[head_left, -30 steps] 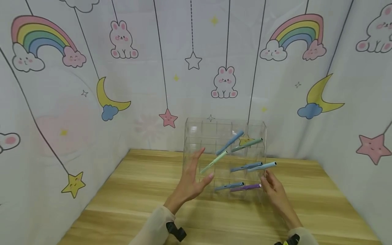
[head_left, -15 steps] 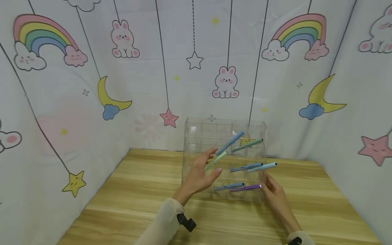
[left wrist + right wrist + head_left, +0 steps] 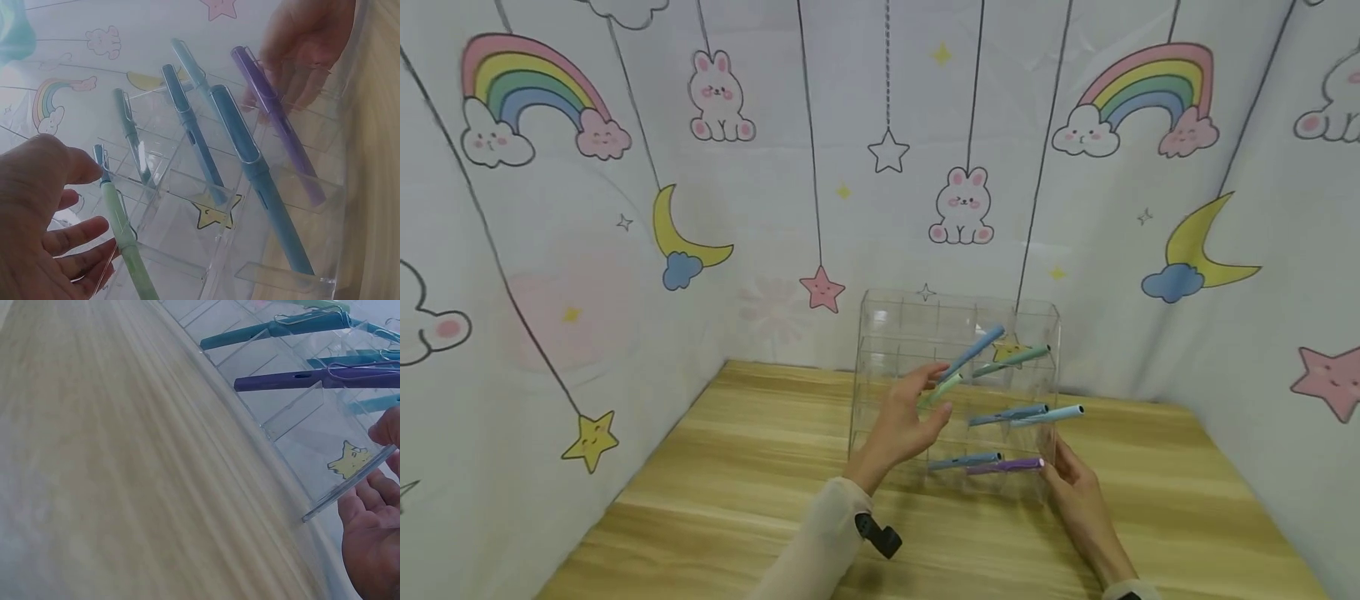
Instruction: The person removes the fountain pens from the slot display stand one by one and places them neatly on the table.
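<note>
A clear acrylic pen rack (image 3: 955,300) with rows of compartments stands on the table. My left hand (image 3: 897,427) is at its left front, thumb and fingers spread around a pale green pen (image 3: 953,386). In the left wrist view, the fingertips (image 3: 94,230) come right up beside the pale green pen (image 3: 129,247) without closing around it. The right hand (image 3: 1078,496) grips the rack's lower right side panel, with the thumb inside and fingers outside in the right wrist view. A purple pen (image 3: 1006,467) lies in the bottom row, close to the right hand.
Several other pens slant out of the rack: a blue pen (image 3: 976,352) and a grey-green pen (image 3: 1013,360) higher up, a light blue pen (image 3: 1049,416) at right. The wooden table (image 3: 715,467) meets a patterned white curtain (image 3: 775,208) behind the rack.
My left hand has moved right and slightly inward, from the rack's left part to around the pale green pen. The right hand has kept its grip on the rack's side.
</note>
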`<action>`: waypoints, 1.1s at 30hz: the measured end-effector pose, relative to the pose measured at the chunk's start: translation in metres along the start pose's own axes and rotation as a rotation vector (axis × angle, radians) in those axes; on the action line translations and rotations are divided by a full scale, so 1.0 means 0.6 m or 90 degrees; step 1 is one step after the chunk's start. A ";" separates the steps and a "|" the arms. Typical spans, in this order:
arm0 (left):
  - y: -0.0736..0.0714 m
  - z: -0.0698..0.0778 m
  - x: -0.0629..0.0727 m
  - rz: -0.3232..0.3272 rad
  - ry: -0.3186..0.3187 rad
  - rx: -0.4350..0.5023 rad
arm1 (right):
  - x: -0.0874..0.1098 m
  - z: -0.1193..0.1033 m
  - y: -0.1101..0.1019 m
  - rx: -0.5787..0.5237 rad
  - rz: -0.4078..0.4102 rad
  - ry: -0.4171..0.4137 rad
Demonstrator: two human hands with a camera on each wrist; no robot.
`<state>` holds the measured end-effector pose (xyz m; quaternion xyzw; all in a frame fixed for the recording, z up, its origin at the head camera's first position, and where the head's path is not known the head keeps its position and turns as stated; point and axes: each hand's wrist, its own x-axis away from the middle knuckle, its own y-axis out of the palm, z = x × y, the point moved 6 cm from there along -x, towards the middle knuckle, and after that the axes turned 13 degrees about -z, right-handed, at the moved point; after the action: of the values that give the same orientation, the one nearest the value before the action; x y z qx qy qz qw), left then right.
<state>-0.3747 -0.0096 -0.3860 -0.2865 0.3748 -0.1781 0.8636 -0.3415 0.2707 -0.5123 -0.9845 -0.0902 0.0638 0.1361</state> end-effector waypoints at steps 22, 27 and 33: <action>0.015 -0.009 -0.017 0.072 -0.048 -0.076 | -0.004 0.002 -0.002 -0.012 0.029 -0.027; -0.001 0.000 -0.015 0.107 -0.025 -0.056 | -0.003 0.002 -0.003 -0.006 0.029 -0.022; -0.025 0.006 -0.015 0.153 -0.011 -0.033 | -0.003 0.003 0.000 -0.012 0.030 -0.018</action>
<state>-0.3793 -0.0156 -0.3697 -0.2631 0.4038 -0.0609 0.8741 -0.3433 0.2709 -0.5138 -0.9866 -0.0698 0.0803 0.1237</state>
